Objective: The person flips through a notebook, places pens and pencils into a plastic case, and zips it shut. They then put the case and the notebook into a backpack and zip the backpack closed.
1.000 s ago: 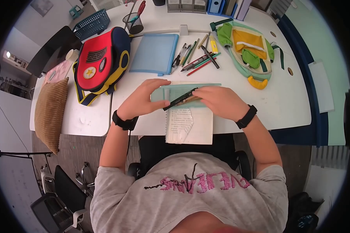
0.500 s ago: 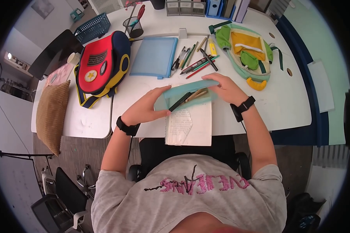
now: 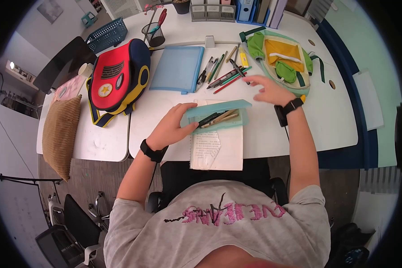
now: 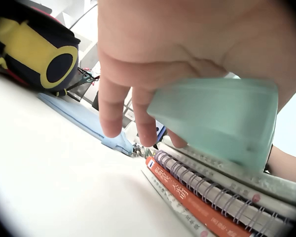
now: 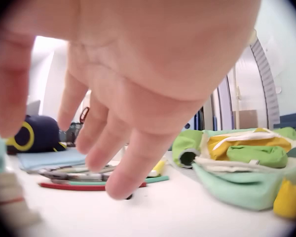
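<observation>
The white table [image 3: 299, 129] carries it all. On it lies my stack of spiral-bound notebooks [image 3: 219, 145], and across their top edge sits the translucent teal plastic pencil case [image 3: 216, 114], open, with pens inside. My left hand [image 3: 172, 125] grips the case's left end, fingers curled around it. My right hand [image 3: 268, 89] hovers spread and empty just beside the loose pile of pens and pencils [image 3: 223, 69].
</observation>
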The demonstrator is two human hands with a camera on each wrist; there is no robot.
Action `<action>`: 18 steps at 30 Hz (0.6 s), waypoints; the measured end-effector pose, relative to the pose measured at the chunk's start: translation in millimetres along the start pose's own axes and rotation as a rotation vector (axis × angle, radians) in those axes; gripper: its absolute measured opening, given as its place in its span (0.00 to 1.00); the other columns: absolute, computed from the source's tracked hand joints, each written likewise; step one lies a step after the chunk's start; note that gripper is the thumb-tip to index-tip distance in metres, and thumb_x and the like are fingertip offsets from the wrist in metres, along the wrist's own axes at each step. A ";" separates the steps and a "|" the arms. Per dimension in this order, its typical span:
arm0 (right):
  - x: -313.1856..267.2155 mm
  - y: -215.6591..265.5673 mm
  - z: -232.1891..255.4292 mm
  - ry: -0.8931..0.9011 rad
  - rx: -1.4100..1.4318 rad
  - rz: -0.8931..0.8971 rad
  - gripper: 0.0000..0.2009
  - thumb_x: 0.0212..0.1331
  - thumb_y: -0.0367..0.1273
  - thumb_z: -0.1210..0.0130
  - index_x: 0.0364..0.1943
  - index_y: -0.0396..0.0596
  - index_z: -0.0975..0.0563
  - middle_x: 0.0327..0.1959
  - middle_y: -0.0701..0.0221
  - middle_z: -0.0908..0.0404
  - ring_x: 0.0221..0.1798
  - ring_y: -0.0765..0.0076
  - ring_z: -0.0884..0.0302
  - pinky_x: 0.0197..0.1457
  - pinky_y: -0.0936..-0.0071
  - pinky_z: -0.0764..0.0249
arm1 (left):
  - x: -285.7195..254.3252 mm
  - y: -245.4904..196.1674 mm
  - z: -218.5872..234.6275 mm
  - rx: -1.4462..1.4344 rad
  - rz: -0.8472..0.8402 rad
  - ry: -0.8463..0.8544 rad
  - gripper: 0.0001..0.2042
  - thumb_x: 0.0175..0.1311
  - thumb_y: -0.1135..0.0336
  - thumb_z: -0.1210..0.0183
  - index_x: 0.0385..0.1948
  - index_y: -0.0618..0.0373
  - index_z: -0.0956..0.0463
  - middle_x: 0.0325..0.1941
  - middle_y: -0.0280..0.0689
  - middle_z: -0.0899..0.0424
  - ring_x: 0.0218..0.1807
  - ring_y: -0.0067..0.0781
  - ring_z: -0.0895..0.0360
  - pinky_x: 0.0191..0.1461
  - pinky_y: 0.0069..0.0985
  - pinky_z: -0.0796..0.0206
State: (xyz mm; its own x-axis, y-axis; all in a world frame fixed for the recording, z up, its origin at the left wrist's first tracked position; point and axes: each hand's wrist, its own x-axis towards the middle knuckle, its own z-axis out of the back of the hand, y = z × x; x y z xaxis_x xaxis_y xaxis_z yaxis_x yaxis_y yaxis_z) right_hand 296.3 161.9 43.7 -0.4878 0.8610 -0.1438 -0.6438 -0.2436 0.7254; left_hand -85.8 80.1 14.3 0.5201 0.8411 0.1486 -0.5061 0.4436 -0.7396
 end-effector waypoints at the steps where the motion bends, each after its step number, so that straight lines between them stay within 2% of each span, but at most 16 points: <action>1: 10.8 -11.4 0.2 -0.116 -0.077 0.011 0.33 0.58 0.31 0.35 0.71 0.53 0.27 0.68 0.64 0.24 0.68 0.61 0.24 0.68 0.66 0.25 | 2.2 -0.6 -2.2 -0.014 0.052 -0.034 0.26 0.65 0.62 0.32 0.62 0.63 0.26 0.60 0.51 0.19 0.62 0.51 0.22 0.67 0.38 0.31; 2: 22.5 -23.0 -2.7 -0.120 -0.079 0.012 0.33 0.58 0.31 0.35 0.71 0.53 0.27 0.68 0.64 0.24 0.68 0.61 0.24 0.68 0.66 0.25 | 3.5 -1.4 -4.8 -0.012 0.048 -0.035 0.26 0.65 0.62 0.32 0.62 0.63 0.26 0.60 0.51 0.19 0.62 0.51 0.22 0.67 0.38 0.31; 4: 41.4 -40.3 -9.7 -0.300 -0.428 -0.006 0.28 0.62 0.37 0.36 0.68 0.50 0.25 0.69 0.60 0.24 0.68 0.54 0.24 0.67 0.59 0.24 | 4.4 -2.6 -10.3 -0.054 0.157 -0.118 0.20 0.65 0.63 0.32 0.55 0.62 0.22 0.52 0.49 0.15 0.53 0.47 0.16 0.59 0.36 0.26; 5: 46.3 -36.3 -10.0 -0.306 -0.427 -0.010 0.28 0.62 0.37 0.36 0.68 0.50 0.25 0.69 0.60 0.24 0.68 0.54 0.24 0.67 0.59 0.24 | 5.4 -2.2 -11.2 -0.052 0.152 -0.114 0.20 0.65 0.63 0.32 0.55 0.62 0.22 0.52 0.49 0.15 0.53 0.47 0.16 0.59 0.36 0.26; 7: 59.5 -25.9 -16.9 -0.187 -0.569 -0.178 0.22 0.66 0.41 0.39 0.61 0.49 0.21 0.64 0.58 0.22 0.65 0.49 0.22 0.65 0.55 0.23 | 6.9 -1.5 -12.2 -0.076 0.210 -0.119 0.17 0.66 0.65 0.32 0.53 0.62 0.20 0.47 0.44 0.13 0.49 0.35 0.16 0.53 0.29 0.26; 8: 64.0 -19.7 -18.6 -0.149 -0.614 -0.200 0.16 0.66 0.38 0.40 0.55 0.49 0.19 0.57 0.60 0.18 0.60 0.50 0.19 0.62 0.53 0.22 | 7.8 -1.9 -11.8 -0.075 0.208 -0.117 0.17 0.66 0.65 0.32 0.53 0.62 0.20 0.47 0.44 0.13 0.49 0.35 0.16 0.53 0.29 0.26; 9: 68.6 -27.7 -20.0 -0.150 -0.613 -0.202 0.16 0.66 0.38 0.40 0.55 0.49 0.19 0.57 0.60 0.18 0.60 0.50 0.19 0.62 0.53 0.22 | 8.3 -2.8 -11.0 -0.079 0.208 -0.109 0.16 0.67 0.66 0.32 0.52 0.62 0.20 0.46 0.43 0.13 0.49 0.35 0.16 0.54 0.29 0.26; 11: 81.2 -46.8 -25.3 -0.276 -0.636 -0.090 0.13 0.64 0.32 0.41 0.52 0.50 0.18 0.51 0.60 0.16 0.57 0.50 0.18 0.61 0.54 0.21 | 8.6 -5.6 -9.4 -0.084 0.212 -0.101 0.16 0.67 0.66 0.32 0.52 0.62 0.19 0.46 0.43 0.12 0.49 0.34 0.16 0.54 0.29 0.26; 12: 85.0 -52.1 -22.9 -0.274 -0.635 -0.088 0.13 0.64 0.32 0.41 0.52 0.50 0.18 0.51 0.60 0.16 0.57 0.50 0.18 0.61 0.54 0.21 | 8.9 -7.5 -7.9 -0.085 0.217 -0.090 0.16 0.67 0.66 0.33 0.52 0.63 0.20 0.46 0.43 0.13 0.49 0.34 0.16 0.54 0.29 0.26; 14: 87.6 -46.2 -17.8 -0.172 -0.674 -0.147 0.17 0.59 0.27 0.40 0.54 0.53 0.18 0.59 0.61 0.19 0.62 0.52 0.20 0.61 0.56 0.21 | 7.5 -7.9 -7.5 -0.086 0.226 -0.082 0.16 0.68 0.66 0.34 0.53 0.63 0.20 0.47 0.43 0.13 0.49 0.34 0.16 0.55 0.29 0.26; 15: 86.8 -43.5 -19.2 -0.171 -0.674 -0.146 0.17 0.59 0.27 0.40 0.54 0.53 0.18 0.59 0.61 0.19 0.62 0.52 0.20 0.61 0.56 0.21 | 6.4 -7.2 -8.3 -0.099 0.205 -0.107 0.17 0.68 0.63 0.34 0.53 0.63 0.19 0.47 0.44 0.13 0.47 0.37 0.16 0.50 0.30 0.25; 16: 83.2 -32.4 -22.1 -0.188 -0.707 -0.116 0.22 0.57 0.25 0.40 0.58 0.54 0.19 0.63 0.62 0.21 0.65 0.53 0.23 0.62 0.56 0.21 | 6.0 -6.2 -8.9 -0.112 0.184 -0.132 0.18 0.69 0.60 0.34 0.52 0.63 0.19 0.47 0.46 0.13 0.44 0.40 0.15 0.46 0.31 0.25; 17: 81.5 -26.0 -23.9 -0.205 -0.741 -0.086 0.26 0.55 0.24 0.40 0.61 0.56 0.20 0.67 0.63 0.24 0.69 0.53 0.25 0.63 0.57 0.22 | 5.9 -4.5 -9.2 -0.112 0.183 -0.132 0.18 0.69 0.60 0.34 0.52 0.63 0.19 0.47 0.46 0.13 0.44 0.40 0.15 0.46 0.31 0.25; 18: 84.1 -29.7 -27.3 -0.205 -0.742 -0.086 0.26 0.55 0.24 0.40 0.61 0.56 0.20 0.67 0.63 0.24 0.69 0.53 0.25 0.63 0.57 0.22 | 6.0 -2.3 -9.5 -0.122 0.182 -0.133 0.19 0.70 0.57 0.35 0.53 0.64 0.19 0.47 0.47 0.13 0.45 0.40 0.15 0.47 0.31 0.25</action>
State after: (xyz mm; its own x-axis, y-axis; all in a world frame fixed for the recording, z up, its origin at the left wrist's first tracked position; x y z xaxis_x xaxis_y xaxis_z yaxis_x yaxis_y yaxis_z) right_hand 258.3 229.3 -8.3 -0.3459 0.9383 0.0002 -0.9363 -0.3451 0.0657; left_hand -75.0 81.2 10.7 0.3285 0.9407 0.0847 -0.4920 0.2470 -0.8348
